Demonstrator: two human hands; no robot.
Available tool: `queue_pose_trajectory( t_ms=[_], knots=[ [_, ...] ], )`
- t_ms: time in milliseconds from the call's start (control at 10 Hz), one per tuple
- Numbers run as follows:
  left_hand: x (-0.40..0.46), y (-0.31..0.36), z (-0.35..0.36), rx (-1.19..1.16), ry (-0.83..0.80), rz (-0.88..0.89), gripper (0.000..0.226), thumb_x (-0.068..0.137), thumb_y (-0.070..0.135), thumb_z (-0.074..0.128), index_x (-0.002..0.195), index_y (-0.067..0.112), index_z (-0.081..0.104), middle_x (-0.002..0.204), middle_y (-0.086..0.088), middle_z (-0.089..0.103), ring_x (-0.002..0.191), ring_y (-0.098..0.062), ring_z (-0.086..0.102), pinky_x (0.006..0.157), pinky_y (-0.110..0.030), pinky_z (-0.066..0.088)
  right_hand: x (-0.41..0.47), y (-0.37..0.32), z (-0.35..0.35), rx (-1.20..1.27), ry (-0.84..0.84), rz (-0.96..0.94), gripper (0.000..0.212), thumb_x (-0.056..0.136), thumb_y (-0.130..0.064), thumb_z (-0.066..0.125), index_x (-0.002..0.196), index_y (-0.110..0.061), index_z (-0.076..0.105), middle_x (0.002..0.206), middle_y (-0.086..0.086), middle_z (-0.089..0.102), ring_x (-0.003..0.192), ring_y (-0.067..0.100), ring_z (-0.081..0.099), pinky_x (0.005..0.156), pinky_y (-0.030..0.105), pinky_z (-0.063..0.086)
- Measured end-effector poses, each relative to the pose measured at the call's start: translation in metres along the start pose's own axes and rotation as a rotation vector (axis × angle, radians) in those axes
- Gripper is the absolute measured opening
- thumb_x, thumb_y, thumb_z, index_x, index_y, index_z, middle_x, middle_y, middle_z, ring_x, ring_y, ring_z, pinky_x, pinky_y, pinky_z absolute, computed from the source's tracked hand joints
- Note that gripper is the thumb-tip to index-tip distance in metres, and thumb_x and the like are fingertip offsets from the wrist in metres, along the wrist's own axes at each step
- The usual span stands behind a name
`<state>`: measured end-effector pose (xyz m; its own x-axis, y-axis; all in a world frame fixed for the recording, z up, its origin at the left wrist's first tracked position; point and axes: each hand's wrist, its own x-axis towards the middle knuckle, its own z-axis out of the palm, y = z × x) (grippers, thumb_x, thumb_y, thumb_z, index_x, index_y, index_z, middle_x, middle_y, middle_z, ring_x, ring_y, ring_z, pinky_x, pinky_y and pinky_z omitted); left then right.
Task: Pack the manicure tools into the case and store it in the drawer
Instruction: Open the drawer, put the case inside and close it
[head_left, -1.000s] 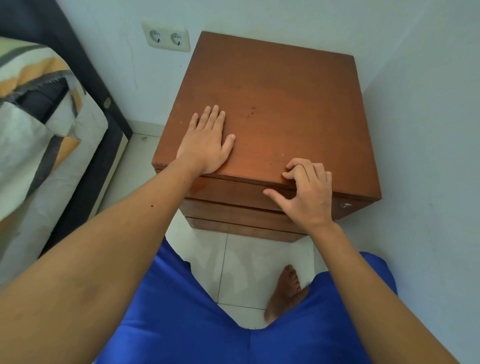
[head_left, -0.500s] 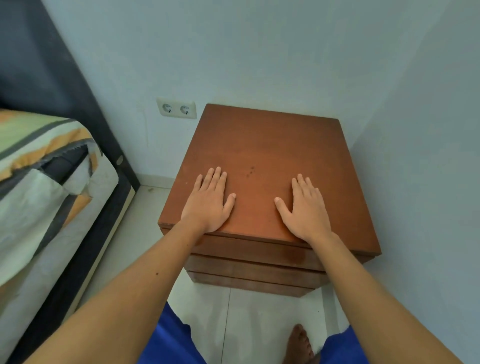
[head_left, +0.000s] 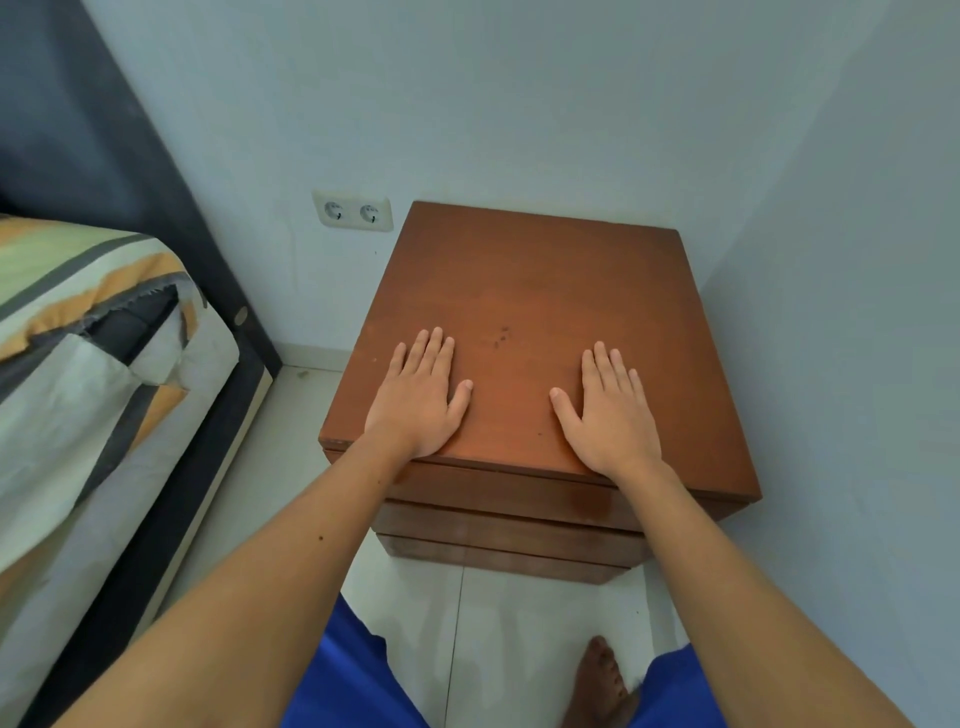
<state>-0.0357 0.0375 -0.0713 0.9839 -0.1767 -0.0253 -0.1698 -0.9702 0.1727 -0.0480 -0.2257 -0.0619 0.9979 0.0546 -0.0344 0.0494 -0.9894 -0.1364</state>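
1. Left hand (head_left: 415, 402) and right hand (head_left: 613, 415) lie flat, fingers spread and empty, on the smooth square wooden nightstand (head_left: 530, 291)
2. Its drawers (head_left: 498, 525) sit closed; no case in view

right hand (head_left: 613, 415): off drawer front (head_left: 509, 493) since 1.0 s ago | now flat, palm down on nightstand top (head_left: 540, 291)
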Motion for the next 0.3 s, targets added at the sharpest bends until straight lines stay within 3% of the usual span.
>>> queue_pose_trajectory(
  t_ms=[100,200,300],
  knots=[
    [-0.004,0.002,0.003,0.007,-0.001,0.001,0.073,0.110,0.056,0.014,0.170,0.015,0.004,0.178,-0.005,-0.001,0.165,-0.020,-0.006,0.133,-0.043,-0.003,-0.004,0.000,0.003,0.000,-0.011,0.002,0.082,0.104,-0.066,0.015,0.168,-0.014,0.009,0.177,0.004,0.001,0.163,0.021,-0.003,0.132,0.041,0.001],
    [-0.006,0.001,0.000,-0.075,0.074,0.018,0.066,0.112,0.051,0.025,0.168,0.016,0.022,0.176,-0.003,0.018,0.165,-0.021,0.009,0.134,-0.042,0.005,-0.008,-0.001,-0.004,0.062,-0.031,-0.011,0.077,0.107,-0.061,0.021,0.167,-0.014,0.013,0.177,0.005,0.004,0.163,0.022,-0.001,0.132,0.040,0.001],
    [-0.037,0.006,0.001,-0.246,0.318,0.073,0.042,0.109,0.034,0.045,0.146,0.024,0.061,0.146,0.000,0.066,0.143,-0.017,0.056,0.126,-0.035,0.032,-0.050,-0.002,-0.013,0.130,-0.069,-0.044,0.069,0.108,-0.055,0.029,0.166,-0.018,0.021,0.176,0.001,0.008,0.163,0.020,0.002,0.131,0.038,0.004]
  ],
)
